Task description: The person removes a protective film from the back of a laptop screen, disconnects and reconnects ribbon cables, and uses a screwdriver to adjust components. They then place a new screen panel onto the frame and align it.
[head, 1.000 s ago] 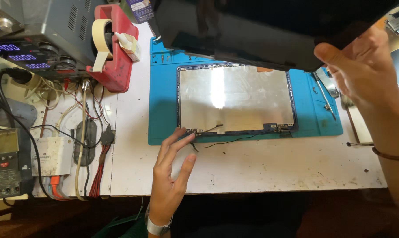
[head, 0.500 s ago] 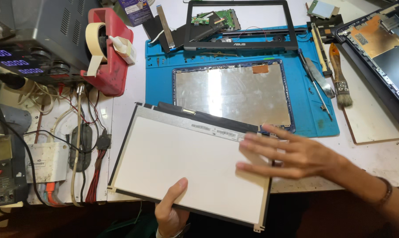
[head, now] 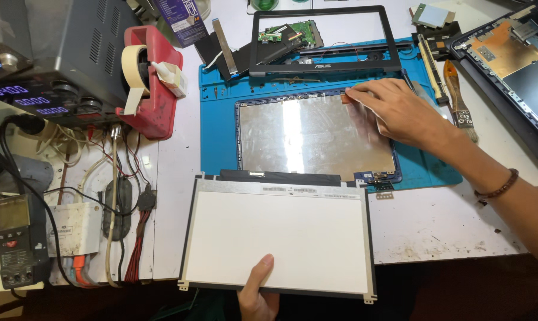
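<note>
Your left hand (head: 258, 291) pinches the near edge of the white display panel (head: 278, 238), thumb on top; the panel lies flat on the white bench (head: 447, 220), its far edge just beside the blue work mat (head: 218, 128). Your right hand (head: 394, 110) rests with fingers loosely spread, gripping nothing, on the upper right corner of the silvery laptop lid shell (head: 307, 134), which lies on the mat. A black screen bezel (head: 325, 38) lies beyond.

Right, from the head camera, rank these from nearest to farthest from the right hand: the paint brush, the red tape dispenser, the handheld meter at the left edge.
Measured from the right hand, which rests on the silvery lid panel:
1. Paint brush, just to the hand's right, on the edge of the blue mat.
2. Red tape dispenser, across the mat to the left.
3. Handheld meter, far left, near the table's front edge.
</note>
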